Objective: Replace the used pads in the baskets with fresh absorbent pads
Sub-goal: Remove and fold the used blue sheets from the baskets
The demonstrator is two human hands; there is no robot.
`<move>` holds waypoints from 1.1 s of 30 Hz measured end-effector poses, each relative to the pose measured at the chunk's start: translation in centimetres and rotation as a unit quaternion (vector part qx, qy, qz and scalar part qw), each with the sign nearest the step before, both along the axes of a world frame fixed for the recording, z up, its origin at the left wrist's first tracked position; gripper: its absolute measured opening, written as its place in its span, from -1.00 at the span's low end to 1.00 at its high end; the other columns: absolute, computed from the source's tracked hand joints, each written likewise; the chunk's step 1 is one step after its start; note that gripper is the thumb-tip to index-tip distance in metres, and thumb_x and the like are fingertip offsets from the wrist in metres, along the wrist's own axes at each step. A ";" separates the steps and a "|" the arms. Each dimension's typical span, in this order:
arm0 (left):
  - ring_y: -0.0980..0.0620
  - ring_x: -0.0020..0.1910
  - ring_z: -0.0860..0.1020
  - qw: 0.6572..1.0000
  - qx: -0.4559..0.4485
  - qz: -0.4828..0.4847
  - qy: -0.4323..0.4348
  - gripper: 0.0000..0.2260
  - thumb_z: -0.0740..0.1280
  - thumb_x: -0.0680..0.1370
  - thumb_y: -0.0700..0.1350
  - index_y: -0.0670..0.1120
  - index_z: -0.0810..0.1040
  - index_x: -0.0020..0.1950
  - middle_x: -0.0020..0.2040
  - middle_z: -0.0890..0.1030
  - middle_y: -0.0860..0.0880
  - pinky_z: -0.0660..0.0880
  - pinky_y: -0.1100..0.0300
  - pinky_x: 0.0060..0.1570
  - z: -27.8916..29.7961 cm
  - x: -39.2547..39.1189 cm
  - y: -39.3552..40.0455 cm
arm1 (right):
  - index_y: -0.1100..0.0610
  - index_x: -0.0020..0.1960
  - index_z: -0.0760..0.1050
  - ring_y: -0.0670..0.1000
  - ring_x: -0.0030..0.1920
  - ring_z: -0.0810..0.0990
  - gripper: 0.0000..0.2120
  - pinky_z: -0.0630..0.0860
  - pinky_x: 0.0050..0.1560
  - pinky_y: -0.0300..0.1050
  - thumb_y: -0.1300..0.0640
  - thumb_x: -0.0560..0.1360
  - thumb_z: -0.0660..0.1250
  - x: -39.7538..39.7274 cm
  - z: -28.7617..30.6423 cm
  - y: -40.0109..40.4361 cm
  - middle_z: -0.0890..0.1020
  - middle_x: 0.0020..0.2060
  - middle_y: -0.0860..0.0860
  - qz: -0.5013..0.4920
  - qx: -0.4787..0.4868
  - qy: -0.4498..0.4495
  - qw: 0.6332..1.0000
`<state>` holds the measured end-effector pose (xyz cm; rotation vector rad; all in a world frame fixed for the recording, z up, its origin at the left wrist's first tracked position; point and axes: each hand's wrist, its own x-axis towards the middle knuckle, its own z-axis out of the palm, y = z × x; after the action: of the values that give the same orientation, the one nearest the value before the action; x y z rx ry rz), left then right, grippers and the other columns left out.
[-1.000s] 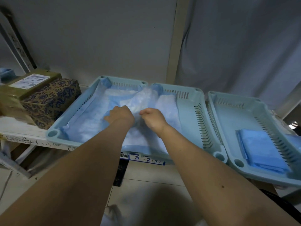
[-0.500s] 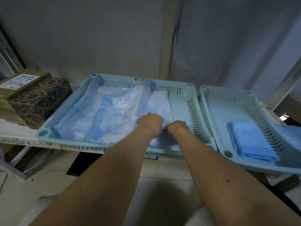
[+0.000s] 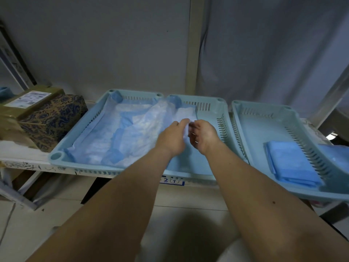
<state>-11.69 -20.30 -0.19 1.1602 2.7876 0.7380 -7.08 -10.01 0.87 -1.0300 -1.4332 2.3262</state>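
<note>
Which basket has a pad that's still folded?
The right-hand basket: a folded blue pad lies flat inside. The other two baskets share one opened, crumpled pad draped across them.

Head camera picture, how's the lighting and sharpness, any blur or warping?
Head view: dim, bluish light; a soft shadow on the floor between the forearms; wide-angle bending bows the pale blue plastic basket rims; left hand and right hand slightly motion-smeared over the crumpled blue-white absorbent pad.

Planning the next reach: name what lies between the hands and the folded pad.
In the head view, between the hands and the folded pad: two slotted basket walls and bare basket floor.
</note>
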 end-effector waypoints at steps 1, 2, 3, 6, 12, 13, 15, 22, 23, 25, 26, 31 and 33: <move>-0.16 0.12 0.51 0.999 0.040 0.032 -0.016 -0.60 0.19 0.55 -0.24 -0.01 0.38 0.37 0.16 0.52 -0.16 0.47 0.02 0.08 0.3 -0.4 -0.2 | 0.14 -0.01 0.54 -0.02 -0.26 0.56 -0.80 0.41 -0.25 -0.21 0.14 0.55 0.14 0.0 -0.1 0.1 0.67 -0.18 0.02 0.005 -0.008 0.011 1.000; -0.17 0.11 0.53 0.994 0.080 0.068 -0.039 -0.70 0.16 0.57 -0.23 -0.05 0.47 0.28 0.12 0.56 -0.18 0.46 0.07 0.07 0.7 -0.8 -0.3 | 0.14 0.01 0.53 -0.02 -0.24 0.57 -0.80 0.41 -0.24 -0.22 0.16 0.56 0.13 0.0 -0.1 0.1 0.68 -0.16 0.02 0.006 0.004 0.009 1.000; -0.18 0.10 0.53 0.986 0.114 0.106 -0.064 -0.75 0.13 0.59 -0.21 -0.09 0.51 0.20 0.10 0.59 -0.19 0.43 0.11 0.06 1.0 -1.2 -0.4 | 0.14 -0.01 0.51 -0.02 -0.24 0.57 -0.82 0.40 -0.25 -0.23 0.18 0.58 0.13 -0.1 -0.3 0.0 0.67 -0.17 0.04 0.014 0.032 -0.004 0.999; -0.22 0.12 0.51 0.957 0.180 0.180 -0.139 -0.74 0.08 0.65 -0.11 -0.18 0.52 0.12 0.10 0.58 -0.24 0.40 0.11 0.07 2.2 -2.2 -0.9 | 0.19 -0.16 0.45 0.01 -0.32 0.51 -0.89 0.36 -0.31 -0.19 0.28 0.53 0.23 0.0 -1.0 -0.9 0.57 -0.24 0.12 0.106 0.180 -0.120 0.971; -0.21 0.19 0.49 0.929 0.230 0.225 -0.181 -0.66 0.07 0.65 -0.05 -0.23 0.48 0.23 0.19 0.55 -0.24 0.40 0.06 0.21 3.3 -3.4 -1.5 | 0.09 0.19 0.48 0.02 0.09 0.48 -0.56 0.35 -0.10 -0.15 -0.02 0.38 0.47 0.4 -1.1 -3.5 0.54 0.06 -0.01 0.343 0.278 -0.173 0.880; -0.22 0.19 0.49 0.927 0.239 0.230 -0.177 -0.67 0.07 0.65 -0.06 -0.23 0.49 0.22 0.18 0.55 -0.24 0.40 0.06 0.18 3.5 -3.4 -1.7 | 0.09 0.17 0.48 0.02 0.02 0.48 -0.62 0.33 -0.21 -0.19 0.01 0.41 0.44 0.1 -1.1 -3.8 0.53 0.00 -0.01 0.318 0.272 -0.151 0.896; -0.22 0.15 0.51 0.921 0.267 0.233 -0.161 -0.70 0.08 0.64 -0.09 -0.24 0.49 0.15 0.14 0.57 -0.25 0.41 0.06 0.11 3.8 -3.3 -1.9 | 0.15 -0.01 0.50 0.06 -0.17 0.46 -0.88 0.26 -0.36 -0.19 0.15 0.48 0.32 -0.6 -1.3 -4.2 0.51 -0.16 0.06 0.222 0.279 -0.122 0.926; -0.12 -0.08 0.51 0.940 0.255 0.220 -0.044 -0.80 0.25 0.60 0.00 -0.13 0.40 0.00 -0.14 0.50 -0.07 0.33 0.13 -0.18 4.2 -2.8 -2.9 | 0.25 -0.06 0.52 0.23 0.03 0.60 -0.88 0.56 0.00 0.03 0.35 0.49 0.22 -1.8 -0.3 -2.8 0.61 0.01 0.22 -0.034 0.307 -0.127 0.942; -0.12 -0.09 0.51 0.949 0.231 0.211 -0.026 -0.75 0.29 0.58 0.04 -0.13 0.41 0.07 -0.14 0.50 -0.05 0.37 0.11 -0.18 4.2 -2.6 -3.0 | 0.27 0.06 0.52 0.23 0.10 0.57 -0.82 0.51 0.07 -0.01 0.33 0.50 0.20 -1.6 0.3 -2.4 0.60 0.07 0.21 -0.061 0.356 -0.145 0.921; -0.12 -0.09 0.50 0.971 0.157 0.176 0.025 -0.61 0.34 0.53 0.10 -0.12 0.38 0.21 -0.09 0.52 -0.07 0.44 0.05 -0.13 4.0 -2.2 -3.3 | 0.27 0.16 0.48 0.20 0.13 0.53 -0.76 0.42 0.08 -0.05 0.33 0.53 0.16 -1.2 1.2 -1.8 0.55 0.14 0.20 -0.140 0.389 -0.119 0.903; -0.14 -0.07 0.52 0.980 0.120 0.152 0.047 -0.57 0.36 0.51 0.11 -0.10 0.36 0.25 -0.05 0.55 -0.09 0.46 0.02 -0.10 3.8 -2.0 -3.4 | 0.25 0.16 0.47 0.19 0.10 0.53 -0.76 0.41 0.05 -0.06 0.32 0.54 0.14 -0.9 1.7 -1.5 0.54 0.12 0.17 -0.166 0.384 -0.089 0.904; -0.18 0.02 0.54 0.992 -0.027 0.060 0.105 -0.67 0.34 0.52 -0.02 -0.05 0.38 0.24 0.04 0.60 -0.12 0.45 0.08 -0.13 2.6 -0.7 -3.1 | -0.04 0.40 0.29 0.07 0.07 0.49 -0.59 0.38 0.01 -0.08 0.01 0.55 0.11 0.3 4.1 -0.5 0.54 0.13 0.01 -0.226 0.264 0.081 0.934; -0.19 0.01 0.54 0.993 -0.070 0.024 0.092 -0.82 0.28 0.51 -0.08 -0.06 0.47 0.09 0.02 0.60 -0.14 0.39 0.13 -0.18 2.4 0.2 -2.6 | -0.13 0.46 0.19 0.04 0.16 0.48 -0.51 0.40 0.16 -0.03 -0.02 0.53 0.13 0.7 4.5 0.3 0.47 0.27 -0.03 -0.218 0.329 0.095 0.914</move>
<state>-11.51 -22.90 2.20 1.1960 2.9691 0.4501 -6.37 -9.76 5.40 -0.7843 -1.5420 1.4250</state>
